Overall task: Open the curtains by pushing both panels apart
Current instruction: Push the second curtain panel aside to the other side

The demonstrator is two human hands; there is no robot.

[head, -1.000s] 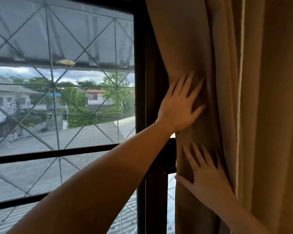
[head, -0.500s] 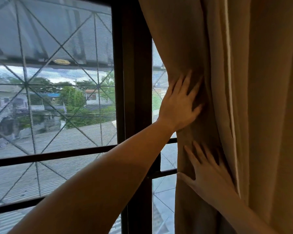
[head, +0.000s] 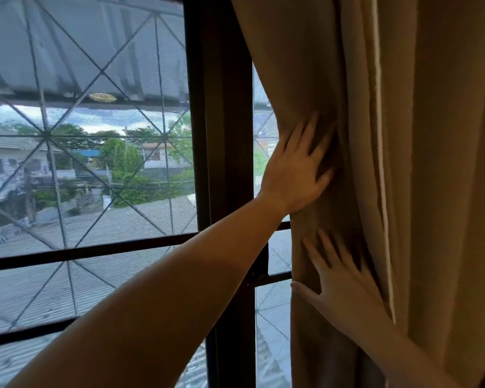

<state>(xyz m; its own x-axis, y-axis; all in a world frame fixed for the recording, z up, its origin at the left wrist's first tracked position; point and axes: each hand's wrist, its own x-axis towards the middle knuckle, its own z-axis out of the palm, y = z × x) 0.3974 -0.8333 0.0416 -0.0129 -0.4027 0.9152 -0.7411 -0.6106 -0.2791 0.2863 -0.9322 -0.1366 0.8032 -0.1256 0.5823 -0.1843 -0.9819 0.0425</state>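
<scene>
Two flat, spread-fingered hands pressing beige curtain panel [head: 305,65], left hand [head: 294,172] at twelve o'clock above right hand [head: 345,292], dark window frame [head: 221,135] at nine o'clock

Right of centre in the frame, the left hand [head: 294,175] presses flat, fingers spread, on the tan curtain [head: 431,191]; below it the right hand [head: 345,287] does likewise. The dark window frame [head: 221,163] (with diamond grille) fills the left half.

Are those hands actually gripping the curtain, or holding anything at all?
Nothing is gripped. The left hand and right hand lie open, fingers spread, pressed flat against the bunched left edge of the beige curtain, the left above the right.
</scene>
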